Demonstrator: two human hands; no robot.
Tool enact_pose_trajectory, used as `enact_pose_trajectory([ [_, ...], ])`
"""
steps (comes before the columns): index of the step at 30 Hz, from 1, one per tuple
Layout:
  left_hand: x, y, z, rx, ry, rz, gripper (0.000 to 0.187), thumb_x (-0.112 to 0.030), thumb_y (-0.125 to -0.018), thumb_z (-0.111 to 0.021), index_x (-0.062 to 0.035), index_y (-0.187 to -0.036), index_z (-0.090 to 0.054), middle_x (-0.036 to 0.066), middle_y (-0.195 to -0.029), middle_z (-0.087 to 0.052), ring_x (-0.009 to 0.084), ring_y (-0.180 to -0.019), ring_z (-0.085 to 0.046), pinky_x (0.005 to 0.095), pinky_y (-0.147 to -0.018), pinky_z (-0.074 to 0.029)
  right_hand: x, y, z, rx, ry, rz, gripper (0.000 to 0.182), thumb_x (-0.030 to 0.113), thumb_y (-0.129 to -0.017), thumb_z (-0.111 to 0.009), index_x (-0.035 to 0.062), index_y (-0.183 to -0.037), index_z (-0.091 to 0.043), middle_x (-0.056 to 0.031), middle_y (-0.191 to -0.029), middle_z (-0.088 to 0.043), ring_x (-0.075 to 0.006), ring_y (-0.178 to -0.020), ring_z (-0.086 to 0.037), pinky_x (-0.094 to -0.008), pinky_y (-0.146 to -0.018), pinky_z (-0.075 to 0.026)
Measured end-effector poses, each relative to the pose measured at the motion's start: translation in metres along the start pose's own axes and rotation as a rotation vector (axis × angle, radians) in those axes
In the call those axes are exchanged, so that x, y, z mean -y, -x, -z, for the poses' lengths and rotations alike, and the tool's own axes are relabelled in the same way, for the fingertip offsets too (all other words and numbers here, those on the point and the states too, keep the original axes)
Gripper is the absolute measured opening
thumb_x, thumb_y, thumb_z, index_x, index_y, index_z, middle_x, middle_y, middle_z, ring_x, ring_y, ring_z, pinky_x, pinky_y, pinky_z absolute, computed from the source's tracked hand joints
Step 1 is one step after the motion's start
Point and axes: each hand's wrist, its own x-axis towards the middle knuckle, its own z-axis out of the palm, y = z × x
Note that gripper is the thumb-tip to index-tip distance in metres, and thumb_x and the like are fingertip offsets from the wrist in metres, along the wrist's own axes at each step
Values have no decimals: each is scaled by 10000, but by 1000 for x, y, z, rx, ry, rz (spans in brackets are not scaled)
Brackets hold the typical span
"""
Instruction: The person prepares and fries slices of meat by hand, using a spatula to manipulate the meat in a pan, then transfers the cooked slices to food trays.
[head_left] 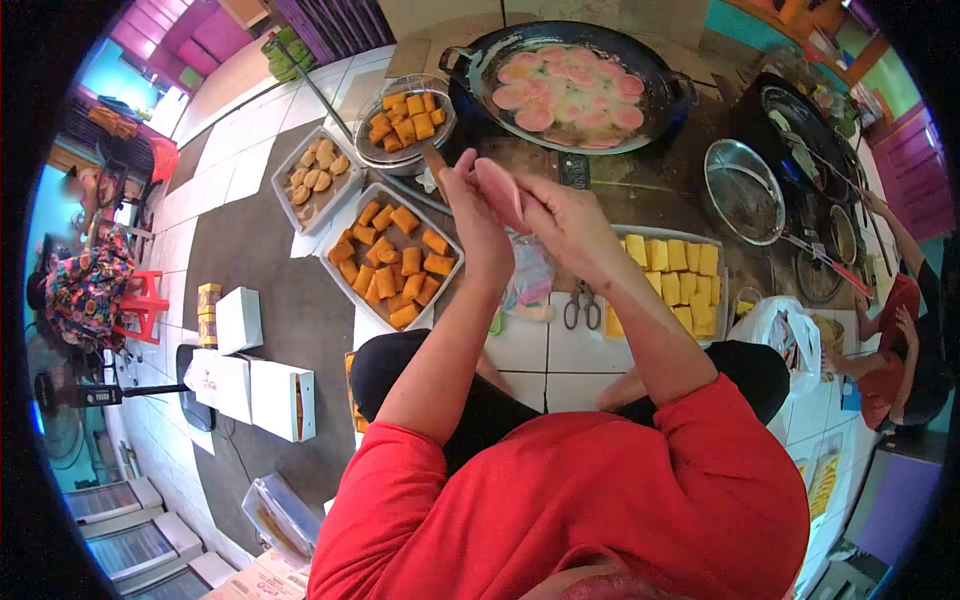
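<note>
Between my two raised hands is a flat pink round piece (498, 192), which looks like dough or a thin slice. My left hand (478, 230) is against its left side, fingers pointing up. My right hand (572, 222) grips it from the right, the fingers partly hidden. Beyond them, a large black wok (480, 75) holds several similar pink rounds (535, 118) in bubbling oil. Left of the wok, a wire strainer (445, 135) with fried golden pieces (405, 128) rests over a bowl. A brown handle (437, 168) shows just behind my left hand.
A tray (335, 262) of fried rolls and another (283, 195) of pale pieces stand left. Yellow blocks fill a tray (718, 330) at right. Scissors (582, 308) and a plastic bag (528, 275) lie before me. A red-handled strainer (745, 190), second wok (800, 100) and another person (905, 330) are right.
</note>
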Motion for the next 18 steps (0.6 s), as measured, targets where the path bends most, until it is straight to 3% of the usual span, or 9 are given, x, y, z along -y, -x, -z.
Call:
enact_pose_trajectory([
  [2,-1,4,3,-6,-93,44,532,-568,-964,-377,-65,-1087,-501,-9,-792,-449,104,-728,-447,244,-695,-390,-2,5,-10,35,57,-23,307,126,-903,-538,21,-1189,-573,-174,-969,-662,-266,-843,-666,-320,-748,-502],
  [4,2,5,4,-30,-82,40,474,-538,-967,-413,-84,-915,-540,-12,-757,-436,98,-714,-427,243,-666,-378,0,7,-14,18,85,-15,301,126,-901,-540,27,-1182,-577,-175,-972,-664,-282,-848,-665,-330,-752,-502],
  [8,1,9,-1,-58,-79,-5,439,-502,-994,-347,-105,-899,-508,-25,-744,-412,86,-701,-423,235,-659,-369,-10,6,-21,-3,84,22,272,213,-907,-526,56,-1114,-607,-194,-969,-651,-371,-871,-625,-415,-733,-487],
  [14,7,5,12,1,64,-30,412,-482,-1008,-342,-112,-909,-495,-15,-803,-450,99,-740,-449,250,-693,-399,-5,0,-23,-6,193,95,248,216,-895,-540,65,-1069,-632,-171,-962,-665,-364,-862,-636,-429,-739,-502],
  [18,11,6,15,-2,52,-16,411,-482,-1010,-326,-115,-923,-487,-9,-832,-480,104,-784,-481,256,-733,-418,-11,-3,-25,-44,272,141,239,154,-870,-581,62,-1087,-624,-161,-951,-668,-332,-853,-653,-382,-721,-512],
])
